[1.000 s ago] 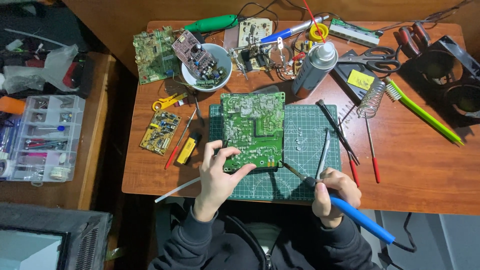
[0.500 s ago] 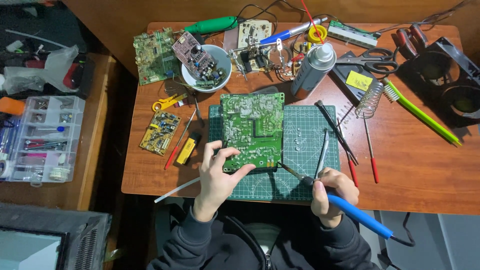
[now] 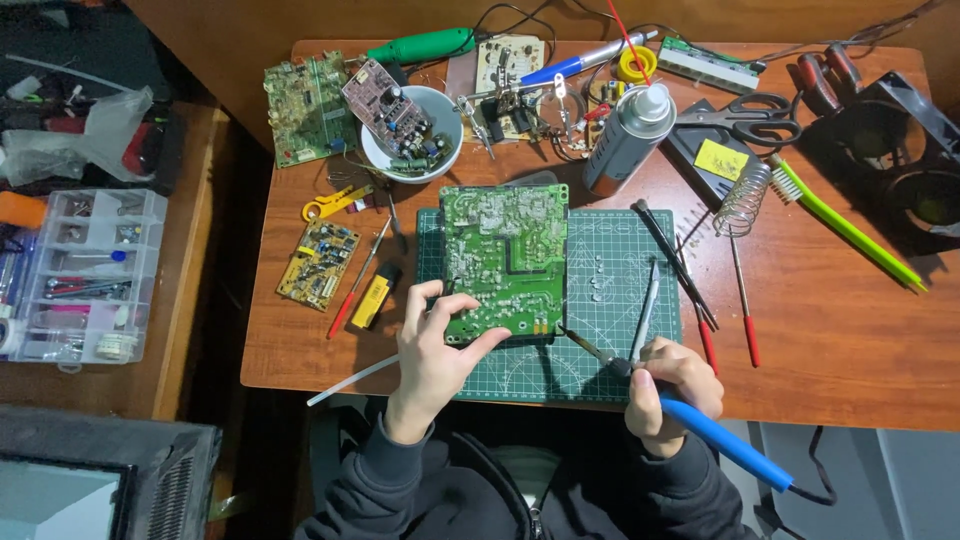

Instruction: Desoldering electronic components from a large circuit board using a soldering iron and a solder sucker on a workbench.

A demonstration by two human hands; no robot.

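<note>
Left hand (image 3: 435, 350) pinching a green printed circuit board (image 3: 505, 262), right hand (image 3: 672, 392) gripping a blue-handled soldering iron (image 3: 690, 420) (a slipped tip could scorch the board).

Dark hooded top with front zip; long dark sleeves (image 3: 385, 460) reaching both wrists; bare hands.

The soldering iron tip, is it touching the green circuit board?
Cannot tell. In the head view the soldering iron tip ends right at the green circuit board's lower right corner; contact is too small to see.
</note>
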